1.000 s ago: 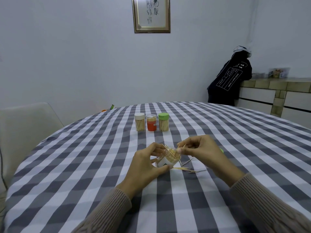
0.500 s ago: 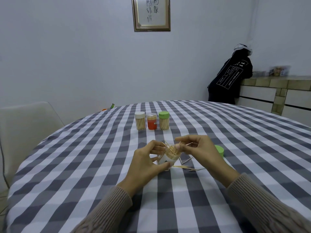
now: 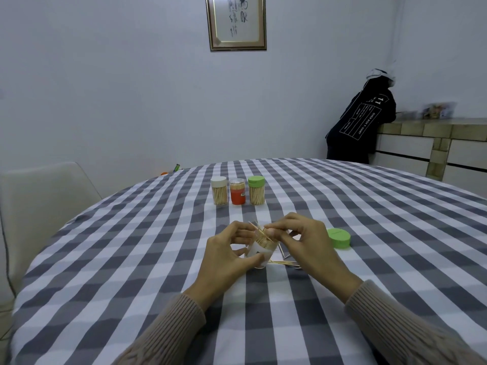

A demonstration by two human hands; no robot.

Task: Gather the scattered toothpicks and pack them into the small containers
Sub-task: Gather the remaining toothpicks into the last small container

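My left hand (image 3: 224,256) grips a small clear container (image 3: 261,250) with a white label, tilted and full of toothpicks, just above the checked tablecloth (image 3: 131,259). My right hand (image 3: 305,241) pinches toothpicks at the container's open mouth. A few loose toothpicks (image 3: 286,263) lie on the cloth under and right of the container. Its green lid (image 3: 339,238) lies flat to the right of my right hand. Three filled containers stand in a row further back: a white-lidded one (image 3: 219,191), an orange one (image 3: 237,191) and a green-lidded one (image 3: 256,190).
A pale chair (image 3: 44,206) stands at the table's left edge. A person in a dark hoodie (image 3: 361,122) leans on a counter (image 3: 432,133) at the back right. A framed picture (image 3: 236,22) hangs on the wall.
My right hand has closed in from the right onto the container's mouth, pushing toothpicks in. The camera has tilted, so the green lid now shows fully.
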